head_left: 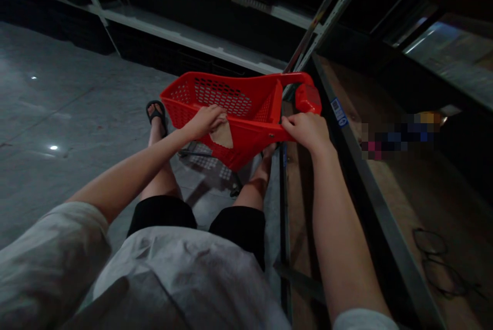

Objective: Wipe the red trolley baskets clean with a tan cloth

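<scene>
A red plastic shopping basket (246, 109) with perforated walls hangs tilted in front of me, above my legs. My left hand (204, 120) is closed over its near rim on the left side. My right hand (306, 130) grips the rim on the right, just below the red handle end (308, 98). A pale brown patch (222, 136) shows on the basket's near wall by my left hand. The inside of the basket looks empty.
A dark metal shelving rack (370, 186) with wooden boards stands right beside my right arm; a tangled black cable (442, 263) lies on its lower board. White shelves (185, 35) run along the back. Grey concrete floor (57, 114) spreads to the left.
</scene>
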The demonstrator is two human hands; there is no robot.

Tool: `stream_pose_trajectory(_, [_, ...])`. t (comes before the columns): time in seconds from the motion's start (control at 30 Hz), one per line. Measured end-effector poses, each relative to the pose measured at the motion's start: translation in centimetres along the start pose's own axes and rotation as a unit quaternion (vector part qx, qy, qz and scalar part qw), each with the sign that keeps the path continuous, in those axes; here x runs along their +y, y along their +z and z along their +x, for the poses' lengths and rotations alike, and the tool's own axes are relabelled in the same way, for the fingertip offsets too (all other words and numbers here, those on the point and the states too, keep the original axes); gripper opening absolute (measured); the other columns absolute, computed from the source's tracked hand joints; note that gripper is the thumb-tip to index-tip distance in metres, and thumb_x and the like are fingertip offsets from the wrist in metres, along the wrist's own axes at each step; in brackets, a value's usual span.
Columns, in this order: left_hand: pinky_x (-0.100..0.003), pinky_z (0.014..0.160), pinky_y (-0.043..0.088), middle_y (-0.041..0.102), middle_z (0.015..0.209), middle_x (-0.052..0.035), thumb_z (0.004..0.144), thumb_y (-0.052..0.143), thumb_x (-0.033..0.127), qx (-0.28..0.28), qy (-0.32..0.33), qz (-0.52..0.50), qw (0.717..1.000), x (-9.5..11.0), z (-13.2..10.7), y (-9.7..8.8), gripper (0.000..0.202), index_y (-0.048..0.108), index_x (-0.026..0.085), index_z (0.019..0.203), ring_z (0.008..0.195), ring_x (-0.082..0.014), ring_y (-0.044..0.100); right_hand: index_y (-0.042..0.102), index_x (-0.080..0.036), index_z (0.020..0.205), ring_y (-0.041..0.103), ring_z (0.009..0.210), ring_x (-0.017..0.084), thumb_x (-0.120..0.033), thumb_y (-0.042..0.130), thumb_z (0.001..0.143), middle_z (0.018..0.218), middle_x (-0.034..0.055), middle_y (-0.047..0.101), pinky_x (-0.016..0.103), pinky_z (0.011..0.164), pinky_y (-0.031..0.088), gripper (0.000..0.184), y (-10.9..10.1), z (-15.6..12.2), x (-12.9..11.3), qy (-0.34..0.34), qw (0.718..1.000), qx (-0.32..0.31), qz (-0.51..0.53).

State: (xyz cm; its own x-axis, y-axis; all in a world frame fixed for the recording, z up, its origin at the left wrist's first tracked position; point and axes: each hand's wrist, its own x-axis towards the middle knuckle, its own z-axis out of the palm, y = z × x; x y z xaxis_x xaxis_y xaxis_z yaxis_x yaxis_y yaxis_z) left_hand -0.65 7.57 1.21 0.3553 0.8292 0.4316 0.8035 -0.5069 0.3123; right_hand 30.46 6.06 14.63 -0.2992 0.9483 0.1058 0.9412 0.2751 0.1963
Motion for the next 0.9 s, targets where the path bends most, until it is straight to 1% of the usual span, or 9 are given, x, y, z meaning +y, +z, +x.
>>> stream_pose_trajectory(0.07, [-0.04,0.1,0.051,0.071,0.124,-0.0124,0.103,0.047,0.031,0.061,-0.039,-0.068,0.995,0.4,-0.4,-1.2,0.03,0.062,0.016,0.125,0.115,-0.024,0.065,0.084,-0.02,0.098,0.071,0.085,0.026,-0.05,0.036,0.102,0.097,0.0119,0.081,0.035,0.08,0.047,0.056,0.0,0.0,-0.3,-0.001,1.0,0.004,0.007])
stream_pose_trajectory(0.17, [-0.043,0.109,0.049,0.069,0.133,-0.0099,0.106,0.042,0.032,0.17,-0.027,-0.117,0.978,4.8,0.5,-1.5,0.036,0.06,0.019,0.134,0.124,-0.0219,0.062,0.084,-0.02,0.098,0.07,0.084,0.026,-0.051,0.037,0.102,0.095,0.0129,0.08,0.034,0.076,0.046,0.056,-0.1,-0.1,-0.8,-0.003,1.0,0.009,0.011])
stream_pose_trajectory(0.3, [-0.046,0.122,0.043,0.053,0.156,-0.011,0.108,0.037,0.029,0.213,0.051,-0.115,0.969,11.6,1.6,3.1,0.046,0.048,0.024,0.152,0.149,-0.0225,0.046,0.084,-0.02,0.101,0.07,0.084,0.026,-0.05,0.038,0.101,0.094,0.0138,0.081,0.033,0.074,0.045,0.055,-0.1,-0.6,-1.2,0.001,1.0,0.025,0.008])
stream_pose_trajectory(0.4, [-0.049,0.128,0.036,0.052,0.158,-0.0107,0.107,0.035,0.02,0.177,0.099,-0.081,0.976,13.0,-0.5,8.4,0.048,0.048,0.023,0.153,0.157,-0.0217,0.033,0.084,-0.02,0.101,0.071,0.085,0.026,-0.049,0.036,0.102,0.092,0.0134,0.081,0.033,0.076,0.045,0.056,-0.2,-1.1,-1.2,0.001,0.999,0.039,0.001])
stream_pose_trajectory(0.47, [-0.048,0.127,0.037,0.056,0.155,-0.0105,0.106,0.033,0.014,0.105,0.107,-0.067,0.986,12.1,-2.7,11.0,0.049,0.052,0.02,0.15,0.155,-0.0217,0.037,0.084,-0.02,0.099,0.071,0.085,0.027,-0.049,0.036,0.102,0.09,0.0132,0.08,0.033,0.076,0.045,0.057,-0.2,-1.2,-1.2,0.0,0.999,0.041,-0.004])
stream_pose_trajectory(0.53, [-0.045,0.124,0.043,0.061,0.15,-0.009,0.103,0.035,0.011,0.032,0.116,-0.064,0.991,10.5,-4.6,12.1,0.049,0.057,0.02,0.146,0.148,-0.0214,0.048,0.084,-0.02,0.099,0.071,0.085,0.027,-0.048,0.036,0.102,0.091,0.0133,0.08,0.033,0.075,0.044,0.056,-0.2,-1.2,-1.2,-0.001,0.999,0.037,-0.006])
stream_pose_trajectory(0.67, [-0.042,0.125,0.042,0.062,0.149,-0.0063,0.102,0.036,0.01,-0.008,0.144,-0.049,0.988,9.0,-4.3,9.6,0.049,0.06,0.021,0.143,0.146,-0.0208,0.05,0.084,-0.021,0.1,0.071,0.084,0.027,-0.047,0.039,0.101,0.093,0.0136,0.081,0.032,0.072,0.043,0.053,-0.2,-0.9,-1.2,-0.004,0.999,0.032,-0.007])
stream_pose_trajectory(0.8, [-0.047,0.13,0.032,0.045,0.163,-0.0063,0.107,0.025,0.015,0.088,0.15,-0.026,0.984,11.5,0.3,5.8,0.052,0.045,0.017,0.156,0.16,-0.0204,0.024,0.085,-0.02,0.101,0.072,0.086,0.028,-0.049,0.04,0.101,0.094,0.0152,0.081,0.032,0.071,0.042,0.053,-0.2,-0.7,-1.1,0.007,0.999,0.037,-0.001])
stream_pose_trajectory(0.9, [-0.043,0.127,0.037,0.047,0.162,-0.0081,0.11,0.027,0.021,0.153,0.141,-0.019,0.978,13.4,2.6,5.0,0.048,0.044,0.017,0.155,0.158,-0.0181,0.03,0.085,-0.019,0.101,0.073,0.086,0.028,-0.048,0.04,0.101,0.094,0.0156,0.081,0.032,0.07,0.041,0.053,-0.2,-0.8,-0.9,0.013,0.999,0.039,-0.002])
